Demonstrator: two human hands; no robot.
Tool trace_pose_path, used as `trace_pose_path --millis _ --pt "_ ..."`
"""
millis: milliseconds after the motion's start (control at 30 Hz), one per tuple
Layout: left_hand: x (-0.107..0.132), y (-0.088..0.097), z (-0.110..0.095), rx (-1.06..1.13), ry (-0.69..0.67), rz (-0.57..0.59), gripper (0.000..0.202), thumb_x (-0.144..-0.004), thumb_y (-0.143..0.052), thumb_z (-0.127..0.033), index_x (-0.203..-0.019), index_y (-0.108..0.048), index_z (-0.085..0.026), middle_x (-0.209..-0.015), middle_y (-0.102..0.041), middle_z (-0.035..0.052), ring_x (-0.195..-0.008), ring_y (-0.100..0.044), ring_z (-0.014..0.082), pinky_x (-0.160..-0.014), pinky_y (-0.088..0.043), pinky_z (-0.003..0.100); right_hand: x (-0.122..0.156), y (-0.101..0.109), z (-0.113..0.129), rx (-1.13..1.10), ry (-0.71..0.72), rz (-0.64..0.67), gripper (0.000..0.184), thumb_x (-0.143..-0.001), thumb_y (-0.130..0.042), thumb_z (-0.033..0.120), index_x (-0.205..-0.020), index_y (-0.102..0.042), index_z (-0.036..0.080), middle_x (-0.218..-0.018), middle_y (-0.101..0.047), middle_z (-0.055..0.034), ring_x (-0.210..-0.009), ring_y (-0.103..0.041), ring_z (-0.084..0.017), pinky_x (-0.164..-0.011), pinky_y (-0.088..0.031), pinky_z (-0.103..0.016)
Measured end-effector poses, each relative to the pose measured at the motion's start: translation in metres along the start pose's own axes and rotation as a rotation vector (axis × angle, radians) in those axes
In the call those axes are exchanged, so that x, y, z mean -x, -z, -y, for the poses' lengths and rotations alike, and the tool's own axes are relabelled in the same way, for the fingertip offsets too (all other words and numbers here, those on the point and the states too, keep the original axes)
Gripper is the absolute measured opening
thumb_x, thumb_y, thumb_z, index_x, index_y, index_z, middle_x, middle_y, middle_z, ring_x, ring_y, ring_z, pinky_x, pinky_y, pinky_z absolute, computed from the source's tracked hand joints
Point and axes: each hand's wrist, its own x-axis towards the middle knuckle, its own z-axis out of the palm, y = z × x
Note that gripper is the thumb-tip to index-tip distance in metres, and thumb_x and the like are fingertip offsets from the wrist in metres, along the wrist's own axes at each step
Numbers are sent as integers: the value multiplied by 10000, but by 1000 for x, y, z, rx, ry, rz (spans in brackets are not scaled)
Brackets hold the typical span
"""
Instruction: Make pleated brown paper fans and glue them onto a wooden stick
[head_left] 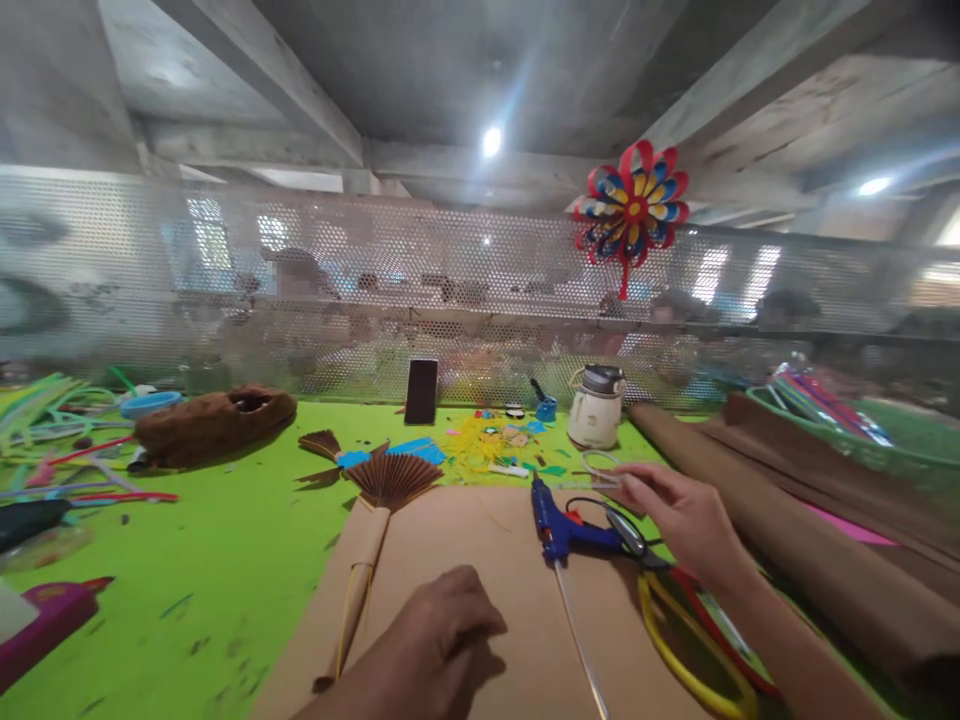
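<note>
Delicately, the right grip pinches one thin pale strip, long axis crosswise, free end pointing left near one blue glue gun; the left grip curls over brown paper, contents impossible to tell

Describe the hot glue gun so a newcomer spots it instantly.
On the bright green table, find the tan sheet. Toward its far right corner, just left of the right hand, lies the hot glue gun. Its deep blue body, with a long pale stick trailing behind, separates it from the nearby yellow handle.
</note>
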Motion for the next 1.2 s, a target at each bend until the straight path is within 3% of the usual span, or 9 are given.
trace_pose_path --millis 233,367,500,1033,1200 --pt "2 -2 -11 22 85 -27 119 -747 -510 -120 -735 -616 -173 -831 -537 1 -796 -511 118 -710 -375 238 -10 20 -12 -62 -183 -209 303 -707 -613 403 -898 -688 179 -753 -725 -60 -747 -686 -227 -714 -534 -311" --pt "4 -3 -9 22 71 4 115 -702 -533 -100 -648 -613 -161 -759 -537 -4 -721 -508 101 -648 -365 222 -12 25 -14 -48 -200 -260 294 -689 -629 401 -884 -695 192 -711 -720 -48 -735 -687 -227 -684 -540 -303" --pt "4 -1 -10 19 54 44 128 -697 -542 -113 -678 -655 -171 -711 -559 3 -707 -509 111 -630 -363 225 -14 26 -20 -89 -216 -301 292 -669 -650 396 -866 -699 186 -696 -710 -48 -712 -685 -223 -636 -539 -295" --pt "8 3 -17 2 169 3 132 -711 -561 -177 -770 -678 -192 -841 -648 17 -826 -557 151 -725 -423 247 -15 17 -35 -151 -275 -200 292 -656 -661 375 -860 -699 169 -716 -718 -49 -714 -680 -218 -706 -538 -325" --pt "7 4 -14 -34 107 38 100 -773 -560 -198 -787 -659 -192 -860 -638 15 -837 -547 145 -773 -406 250 -16 18 -35 -156 -247 -219 258 -637 -680 346 -822 -721 171 -673 -711 -36 -650 -663 -205 -638 -531 -305"
